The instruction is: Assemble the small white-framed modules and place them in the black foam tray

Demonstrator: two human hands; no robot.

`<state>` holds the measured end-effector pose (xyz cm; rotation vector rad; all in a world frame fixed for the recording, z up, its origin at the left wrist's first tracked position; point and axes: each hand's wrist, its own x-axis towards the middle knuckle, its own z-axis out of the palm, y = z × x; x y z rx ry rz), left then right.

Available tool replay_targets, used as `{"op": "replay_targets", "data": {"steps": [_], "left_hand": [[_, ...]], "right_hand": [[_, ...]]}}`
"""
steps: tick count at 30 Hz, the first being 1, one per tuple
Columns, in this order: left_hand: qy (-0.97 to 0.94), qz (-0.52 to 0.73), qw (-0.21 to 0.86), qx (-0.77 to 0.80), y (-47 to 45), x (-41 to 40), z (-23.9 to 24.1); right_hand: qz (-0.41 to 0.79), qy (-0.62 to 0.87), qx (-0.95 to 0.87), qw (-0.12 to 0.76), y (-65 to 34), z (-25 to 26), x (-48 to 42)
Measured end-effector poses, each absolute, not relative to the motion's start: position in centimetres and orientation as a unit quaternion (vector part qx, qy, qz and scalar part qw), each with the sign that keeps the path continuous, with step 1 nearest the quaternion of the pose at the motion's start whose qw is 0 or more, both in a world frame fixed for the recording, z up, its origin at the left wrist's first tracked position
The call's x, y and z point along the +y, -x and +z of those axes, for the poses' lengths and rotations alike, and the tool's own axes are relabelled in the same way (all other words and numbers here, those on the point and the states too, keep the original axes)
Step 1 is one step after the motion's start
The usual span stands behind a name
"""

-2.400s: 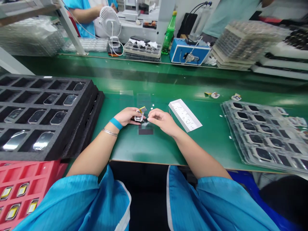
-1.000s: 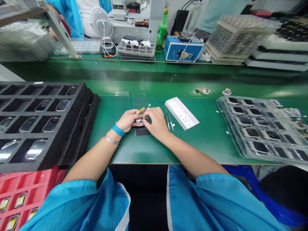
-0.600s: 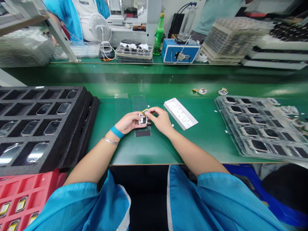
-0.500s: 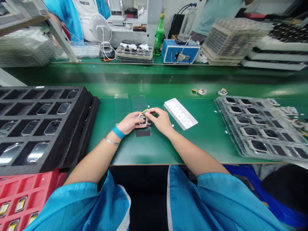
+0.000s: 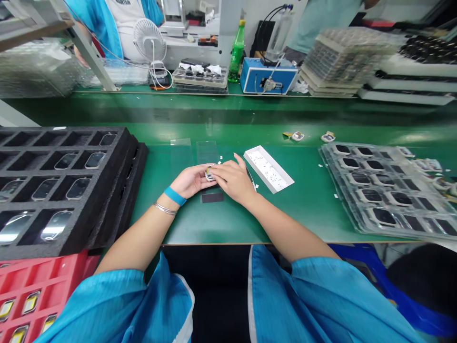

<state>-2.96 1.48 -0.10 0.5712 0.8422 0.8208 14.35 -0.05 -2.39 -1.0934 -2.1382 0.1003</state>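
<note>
My left hand (image 5: 191,182) cradles a small square watch module (image 5: 210,174) between its fingers and thumb. Most of the module is hidden. My right hand (image 5: 232,180) lies against it from the right, with the fingertips pressing on its top. The yellow tab seen earlier is hidden behind my fingers. Just past my right hand, a pair of tweezers (image 5: 252,180) lies on the green mat, partly covered by the hand. A black rectangular pad (image 5: 212,197) lies just below my hands.
Clear film sheets (image 5: 207,152) lie beyond my hands, with a white tray of small parts (image 5: 268,169) to the right. A black foam tray of watch screens (image 5: 64,143) fills the left, above a red battery tray (image 5: 35,281). A plastic blister tray (image 5: 385,190) holds dark-faced modules.
My right hand has moved down and left over the module, covering it and the yellow tab. My left hand has stayed close to where it was. The view has barely shifted.
</note>
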Motion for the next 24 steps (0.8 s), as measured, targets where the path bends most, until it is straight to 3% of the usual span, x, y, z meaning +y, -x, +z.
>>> {"op": "replay_targets", "data": {"steps": [3, 7, 12, 17, 24], "left_hand": [[-0.310, 0.386, 0.780, 0.383, 3.0, 1.4, -0.6], [-0.344, 0.398, 0.757, 0.387, 2.9, 1.4, -1.1], [-0.415, 0.365, 0.748, 0.367, 2.8, 1.2, -1.1], [-0.446, 0.356, 0.738, 0.359, 2.8, 1.0, -0.9], [-0.436, 0.384, 0.728, 0.365, 2.9, 1.2, -1.3]], "right_hand": [[0.127, 0.435, -0.807, 0.380, -14.4, -2.7, 0.2], [0.372, 0.452, -0.680, 0.443, -14.6, -3.6, 0.9], [0.634, 0.365, -0.541, 0.415, -14.8, -3.8, 1.4], [0.671, 0.341, -0.520, 0.404, -15.0, -3.0, 1.1], [0.570, 0.357, -0.594, 0.442, -14.4, -3.4, 0.9]]}}
